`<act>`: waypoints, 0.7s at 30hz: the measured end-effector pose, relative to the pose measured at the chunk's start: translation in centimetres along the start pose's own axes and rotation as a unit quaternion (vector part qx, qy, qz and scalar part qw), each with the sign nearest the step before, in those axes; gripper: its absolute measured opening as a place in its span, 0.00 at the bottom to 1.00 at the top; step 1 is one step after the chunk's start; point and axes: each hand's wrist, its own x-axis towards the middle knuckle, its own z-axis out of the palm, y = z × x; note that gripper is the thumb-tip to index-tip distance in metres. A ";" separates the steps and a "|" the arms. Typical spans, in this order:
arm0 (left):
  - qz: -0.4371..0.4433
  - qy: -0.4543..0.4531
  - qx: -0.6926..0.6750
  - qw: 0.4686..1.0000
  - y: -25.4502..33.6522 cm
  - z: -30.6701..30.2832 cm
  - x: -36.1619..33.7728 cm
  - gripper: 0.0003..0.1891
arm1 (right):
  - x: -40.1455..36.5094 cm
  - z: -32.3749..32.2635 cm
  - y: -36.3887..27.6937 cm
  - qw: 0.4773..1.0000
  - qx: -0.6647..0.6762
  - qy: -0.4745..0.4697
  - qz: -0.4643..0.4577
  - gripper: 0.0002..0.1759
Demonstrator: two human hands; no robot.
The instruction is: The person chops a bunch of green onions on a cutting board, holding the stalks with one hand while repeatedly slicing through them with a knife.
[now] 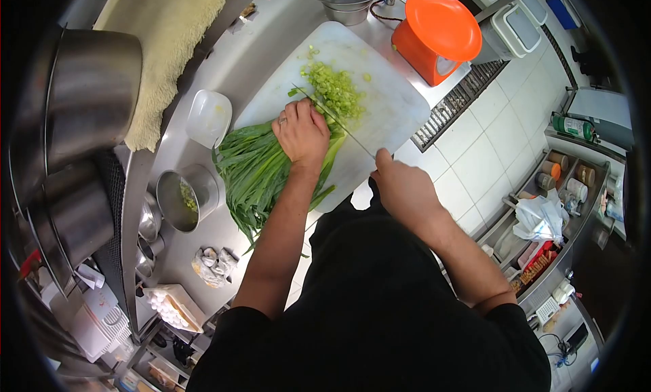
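Observation:
My left hand (pixel 300 133), fingers curled, presses down on a big bunch of green onions (pixel 251 165) lying across a white cutting board (pixel 400 110). The long leaves hang over the board's near left edge. In my right hand (pixel 403 192) is a knife (pixel 347 131), gripped by its handle, which my fingers hide. Its thin blade reaches up and left to just beside my left fingertips, at the cut end of the bunch. Beyond the blade lies a pile of chopped green onions (pixel 332 87), with a few loose bits around it.
An orange kitchen scale (pixel 434 36) stands past the board's far right, near metal bowls (pixel 346 2). To the left are a white plastic container (pixel 209 118), a metal pot (pixel 178 199) with green bits inside, and a crumpled cloth (pixel 213 266). Large steel pots (pixel 95 87) line the far left.

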 end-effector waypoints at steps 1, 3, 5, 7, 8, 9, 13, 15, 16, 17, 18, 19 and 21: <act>0.001 0.004 0.000 1.000 0.1 -0.1 0.0 0.07 | -0.7 0.4 0.3 1.000 -0.002 0.003 0.002 0.13; 0.004 0.004 0.000 1.000 0.1 0.0 0.1 0.08 | -0.8 1.2 0.6 1.000 0.000 0.002 0.008 0.12; 0.006 -0.002 0.000 1.000 0.0 0.1 0.1 0.09 | -0.5 2.2 0.7 1.000 0.008 -0.005 0.018 0.12; 0.010 -0.001 0.004 1.000 -0.1 0.1 0.1 0.09 | 0.9 2.8 0.9 1.000 0.010 -0.014 0.016 0.12; 0.013 0.001 0.005 1.000 0.0 0.2 0.2 0.09 | 1.9 3.0 1.1 1.000 0.011 -0.017 0.016 0.11; 0.013 0.002 0.005 1.000 0.0 0.2 0.2 0.07 | 2.8 3.5 1.2 1.000 0.012 -0.007 0.010 0.11; 0.015 0.008 0.004 1.000 0.1 0.0 0.4 0.05 | 7.6 5.9 1.9 1.000 0.024 0.014 -0.005 0.12; 0.015 0.013 0.004 1.000 0.2 0.0 0.4 0.05 | 9.1 6.4 1.9 0.999 0.030 0.011 -0.005 0.13; 0.017 0.018 0.006 1.000 0.1 0.1 0.4 0.06 | 9.7 6.3 1.8 0.999 0.032 0.009 -0.006 0.14; 0.018 0.020 0.007 1.000 0.1 0.1 0.3 0.06 | 9.9 6.3 1.8 0.999 0.035 0.007 -0.004 0.14; 0.017 0.015 0.007 1.000 0.3 0.0 0.1 0.06 | 9.8 6.0 1.8 0.999 0.035 0.001 -0.001 0.15; 0.015 0.014 0.008 1.000 0.4 -0.2 0.1 0.06 | 9.9 5.6 1.9 0.999 0.032 -0.003 0.000 0.15; 0.014 0.015 0.009 1.000 0.3 -0.2 0.2 0.07 | 10.0 4.9 2.0 1.000 0.028 -0.004 -0.005 0.16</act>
